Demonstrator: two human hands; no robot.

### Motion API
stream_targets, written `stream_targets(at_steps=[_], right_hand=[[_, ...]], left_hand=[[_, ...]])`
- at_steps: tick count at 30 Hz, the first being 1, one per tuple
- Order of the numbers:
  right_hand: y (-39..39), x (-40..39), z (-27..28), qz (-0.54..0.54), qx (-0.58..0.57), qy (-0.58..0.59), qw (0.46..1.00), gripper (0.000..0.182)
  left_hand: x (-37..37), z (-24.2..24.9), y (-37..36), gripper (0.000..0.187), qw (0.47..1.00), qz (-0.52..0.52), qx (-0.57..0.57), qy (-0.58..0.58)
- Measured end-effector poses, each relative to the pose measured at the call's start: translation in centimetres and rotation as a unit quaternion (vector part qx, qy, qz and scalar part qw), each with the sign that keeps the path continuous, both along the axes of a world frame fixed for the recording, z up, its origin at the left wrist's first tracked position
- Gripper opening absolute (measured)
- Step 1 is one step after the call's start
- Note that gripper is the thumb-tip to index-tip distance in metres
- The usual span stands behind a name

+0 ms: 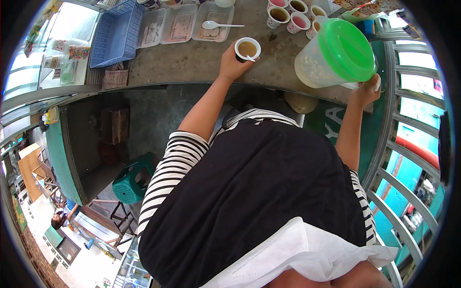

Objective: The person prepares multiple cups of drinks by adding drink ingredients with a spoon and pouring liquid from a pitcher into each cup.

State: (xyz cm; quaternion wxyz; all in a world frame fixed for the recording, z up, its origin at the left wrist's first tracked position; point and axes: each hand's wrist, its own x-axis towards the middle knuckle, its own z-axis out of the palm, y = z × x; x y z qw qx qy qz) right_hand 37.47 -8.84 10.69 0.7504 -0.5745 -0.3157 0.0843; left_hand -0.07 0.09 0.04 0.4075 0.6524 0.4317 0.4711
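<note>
My left hand (pixel 234 63) is closed around a small cup (pixel 239 56) of light brown liquid, a thin white utensil resting in it. The cup stands upright over the worn counter (pixel 192 67). At the right, my right hand (pixel 367 92) grips a translucent plastic pitcher (pixel 314 65) by its handle side. A bright green lid (pixel 346 50) tops the pitcher, which leans toward me, and pale bits show through its wall. Beyond the pitcher stand several filled paper cups (pixel 277 18) with dark, red and brownish contents.
Clear plastic tubs (pixel 178 24) line the back of the counter, a white spoon (pixel 223 25) lying across one. A blue basket (pixel 115 33) is at the left. Metal bars (pixel 413 98) run along the right. A green stool (pixel 130 185) stands on the floor; a person (pixel 62 218) is farther off.
</note>
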Motion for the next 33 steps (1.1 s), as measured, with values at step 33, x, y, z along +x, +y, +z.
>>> stream_targets(at_steps=[33], right_hand=[[8.9, -20.4, -3.4, 0.463, -0.189, -0.343, 0.795, 0.023]], left_hand=[[-0.4, -0.3, -0.2, 0.056, 0.999, -0.012, 0.000, -0.037]])
